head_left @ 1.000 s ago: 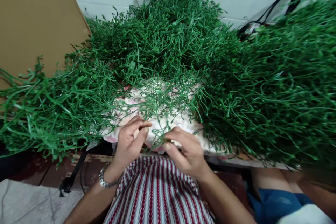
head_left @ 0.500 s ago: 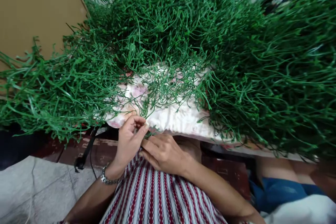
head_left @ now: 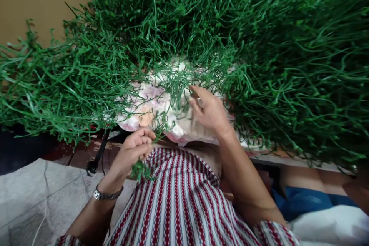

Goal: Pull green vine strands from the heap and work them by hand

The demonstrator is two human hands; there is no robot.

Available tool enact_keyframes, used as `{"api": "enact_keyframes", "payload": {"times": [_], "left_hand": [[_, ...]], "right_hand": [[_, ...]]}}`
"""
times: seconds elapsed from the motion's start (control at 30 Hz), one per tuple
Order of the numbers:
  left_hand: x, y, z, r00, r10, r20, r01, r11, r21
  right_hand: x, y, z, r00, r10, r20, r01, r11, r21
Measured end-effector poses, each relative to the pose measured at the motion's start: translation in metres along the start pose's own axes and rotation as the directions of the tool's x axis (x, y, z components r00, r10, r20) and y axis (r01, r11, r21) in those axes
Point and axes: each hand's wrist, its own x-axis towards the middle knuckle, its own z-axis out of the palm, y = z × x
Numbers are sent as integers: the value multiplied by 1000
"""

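Note:
My left hand (head_left: 135,147) is closed, thumb against fingers, on a sprig of thin green stems (head_left: 160,126). The sprig's branched tips stick out past the fingertips, and more green shows below the palm. My right hand (head_left: 209,109), with a ring on one finger, reaches over a pale, pink-patched sheet (head_left: 152,94). Its fingers are partly bent and apart, beside a small loose cluster of green stems (head_left: 179,91); whether they touch it I cannot tell.
Big heaps of the same glossy green stems lie at the left (head_left: 57,88), the back (head_left: 184,11) and the right (head_left: 302,84). A tan board (head_left: 37,4) stands at the back left. Another person's blue-clad leg (head_left: 308,198) is at the lower right.
My hands were together near the sheet's front edge. The right hand has moved away, forward and right, toward the small cluster. My left hand has shifted slightly left and still holds the sprig.

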Motion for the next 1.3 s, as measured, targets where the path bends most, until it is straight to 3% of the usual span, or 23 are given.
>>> {"api": "enact_keyframes", "payload": {"times": [0.07, 0.2, 0.27, 0.33, 0.4, 0.47, 0.57, 0.7, 0.77, 0.87, 1.0, 1.13, 1.23, 1.3], "left_hand": [[0, -3, -2, 1000, 12, -4, -11, 976, 216], [-1, -2, -2, 989, 146, 7, -125, 823, 554], [-4, 4, -4, 962, 270, 41, -234, 738, 633], [-8, 12, -8, 906, 417, 68, -355, 663, 659], [-12, 22, -10, 845, 533, 54, -443, 638, 630], [-11, 29, -9, 816, 577, 38, -505, 678, 534], [-3, 34, -1, 865, 490, 108, -500, 821, 276], [13, 33, 15, 916, 323, 238, -316, 946, -69], [20, 31, 23, 920, 317, 230, -300, 948, -104], [28, 25, 32, 925, 366, 104, -368, 930, 4], [37, 16, 40, 895, 446, -29, -437, 886, 158], [41, 11, 44, 865, 492, -97, -467, 861, 204], [41, 10, 47, 827, 548, -124, -498, 818, 288], [41, 9, 51, 779, 616, -117, -547, 759, 352]], "right_hand": [[1, 0, 1, 1000, 7, 0, -7, 1000, 11], [-4, -2, -2, 999, 1, 34, 1, 998, -60], [-11, -4, -6, 999, -9, 32, 10, 999, -47], [-21, -7, -9, 999, -38, -13, 38, 999, 5], [-31, -11, -10, 991, -85, -104, 93, 993, 71], [-36, -17, -7, 973, -162, -164, 182, 976, 119], [-25, -21, 1, 956, -275, -105, 284, 956, 75], [12, -14, 6, 983, -173, 65, 182, 967, -176], [29, -7, 4, 989, -106, 103, 129, 959, -254], [39, 2, 1, 992, -56, 115, 86, 957, -275], [22, 5, -2, 982, -156, 110, 170, 976, -133], [-14, 1, -8, 972, -221, -73, 228, 968, 105], [-41, -8, -15, 971, -132, -198, 200, 905, 376], [-55, -16, -16, 985, 34, -170, 77, 796, 601]]}}
